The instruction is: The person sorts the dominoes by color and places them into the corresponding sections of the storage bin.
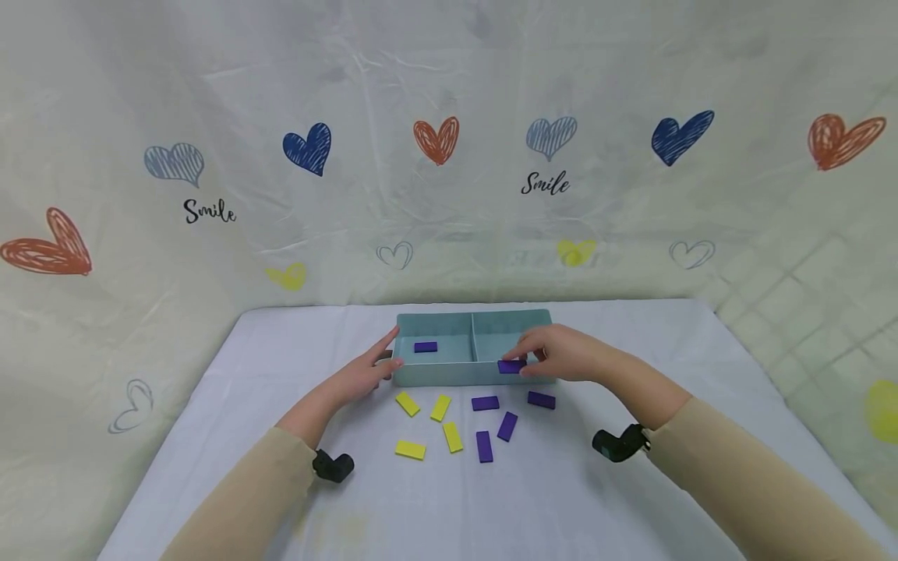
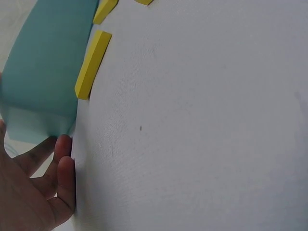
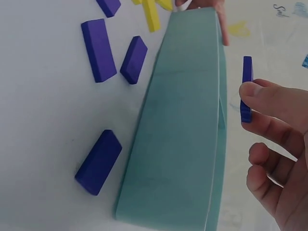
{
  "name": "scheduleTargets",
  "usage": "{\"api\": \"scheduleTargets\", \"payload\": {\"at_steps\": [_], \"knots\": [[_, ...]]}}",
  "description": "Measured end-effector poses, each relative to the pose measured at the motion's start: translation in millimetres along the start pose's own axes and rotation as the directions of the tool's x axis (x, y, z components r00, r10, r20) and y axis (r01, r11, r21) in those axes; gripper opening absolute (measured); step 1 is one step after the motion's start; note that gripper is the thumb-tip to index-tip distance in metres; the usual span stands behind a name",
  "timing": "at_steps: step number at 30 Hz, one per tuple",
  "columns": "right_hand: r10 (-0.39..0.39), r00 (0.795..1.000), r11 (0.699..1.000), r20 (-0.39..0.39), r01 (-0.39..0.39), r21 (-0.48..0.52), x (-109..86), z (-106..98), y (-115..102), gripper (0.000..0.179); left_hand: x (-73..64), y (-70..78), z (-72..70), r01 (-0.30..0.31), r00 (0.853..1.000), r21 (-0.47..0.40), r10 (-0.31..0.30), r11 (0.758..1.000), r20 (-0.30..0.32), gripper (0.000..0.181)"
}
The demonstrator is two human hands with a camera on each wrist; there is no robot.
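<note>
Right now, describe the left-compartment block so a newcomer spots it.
Find the teal divided box on the white table. Its left compartment holds a purple block. It alone lies inside; the other blocks are on the table or in the right hand.

"Smile" [image 1: 210, 211], twice, on the white backdrop [image 1: 494, 47]

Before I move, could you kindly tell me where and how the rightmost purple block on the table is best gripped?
I would pinch the purple block midway along its two long sides, coming from above: it lies flat, clearly longer than wide, and sits just apart from the box, so a fingertip can probably slip between.
</note>
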State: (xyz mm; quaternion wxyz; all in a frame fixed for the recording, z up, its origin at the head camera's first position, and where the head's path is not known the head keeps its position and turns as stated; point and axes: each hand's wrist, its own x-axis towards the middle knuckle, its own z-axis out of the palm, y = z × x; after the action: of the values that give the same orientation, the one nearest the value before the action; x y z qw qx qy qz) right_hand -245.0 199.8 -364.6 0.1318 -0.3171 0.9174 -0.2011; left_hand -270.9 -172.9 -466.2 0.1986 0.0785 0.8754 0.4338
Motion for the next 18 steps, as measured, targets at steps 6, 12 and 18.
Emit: {"api": "scheduleTargets", "payload": {"at_steps": [6, 12, 18], "knots": [[-0.022, 1.000, 1.000, -0.015, 0.022, -0.003, 24.2, -4, 3, 0.031, -0.6, -0.5, -2.5, 0.000, 1.000, -0.002, 0.000, 1.000, 0.007, 0.068], [-0.004, 1.000, 1.000, -0.021, 0.004, 0.022, 47.1, -7, -1, 0.031, -1.5, 1.1, -3.2, 0.003, 1.000, -0.002, -0.003, 1.000, -0.001, 0.068], [0.026, 1.000, 0.999, -0.007, -0.026, 0.028, 71.1, -7, -3, 0.031, -1.7, 2.4, -0.6, 0.002, 1.000, -0.006, -0.002, 1.000, -0.002, 0.069]]}}
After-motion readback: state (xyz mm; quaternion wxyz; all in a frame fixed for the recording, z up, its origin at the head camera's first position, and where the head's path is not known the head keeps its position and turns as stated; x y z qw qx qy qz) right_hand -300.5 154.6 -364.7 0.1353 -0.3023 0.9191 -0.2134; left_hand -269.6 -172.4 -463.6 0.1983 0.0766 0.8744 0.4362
